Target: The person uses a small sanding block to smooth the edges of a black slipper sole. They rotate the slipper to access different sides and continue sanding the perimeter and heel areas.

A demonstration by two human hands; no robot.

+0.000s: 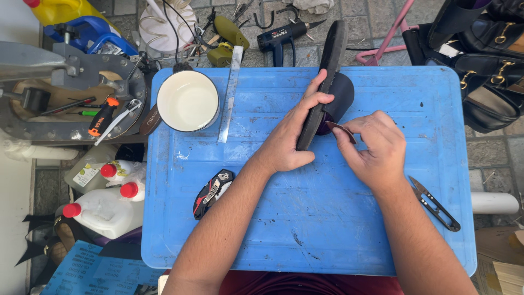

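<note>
Shoe (326,82), black, up on its side near 12 o'clock of the blue table (305,218). Gripped along the sole by left hand (292,136), fingers wrapped tight. Small brown piece (343,130) pinched by right hand (374,147) fingertips, touching the heel. Snips (435,204) at 3 o'clock, white pot (187,101) at 10 o'clock.
</note>
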